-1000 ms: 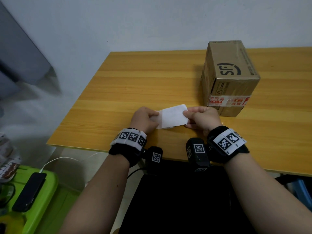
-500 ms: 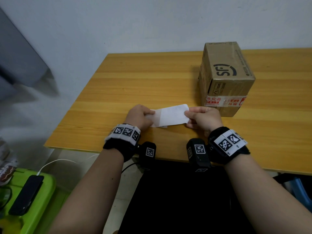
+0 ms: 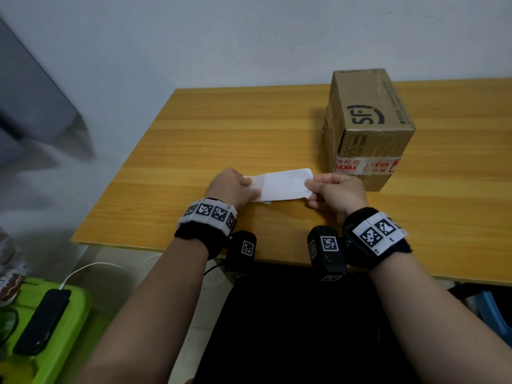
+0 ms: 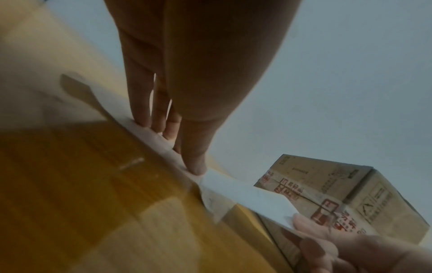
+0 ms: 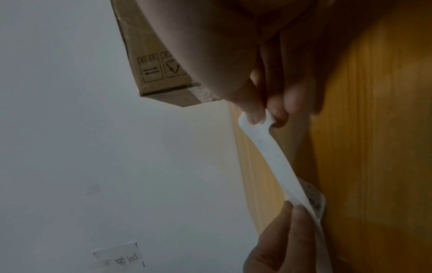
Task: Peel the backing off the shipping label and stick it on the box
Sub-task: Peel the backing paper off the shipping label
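- Nearest, both forearms reach in over the near edge of the wooden table (image 3: 249, 128), each wrist wearing a black band with square black-and-white code tags.
- The left hand (image 3: 231, 187) pinches the left end of the white paper, thumb on top, fingers beneath; the wrist view shows its fingertips (image 4: 196, 166) pressed along the sheet's edge.
- The right hand (image 3: 336, 194) pinches the right end between thumb and curled fingers (image 5: 277, 109).
- The shipping label (image 3: 285, 184) hangs stretched between the two hands, just above the table. At its left end a paler strip, probably the backing (image 3: 256, 181), now shows from under it.
- Compared with a second ago the hands stand farther apart and more of that strip is bared, so the peel looks under way but not finished. Sticking has not begun.
- Small dark print sits on the label's far end in the right wrist view, too blurred to read.
- Just beyond the right hand stands the cardboard box (image 3: 365, 126), apart from the label. Its top reads "SF"; red-printed tape bands its front, illegible, beside arrow and triangle handling symbols.
- A slip on the wall (image 5: 117, 256) carries handwriting I cannot read.
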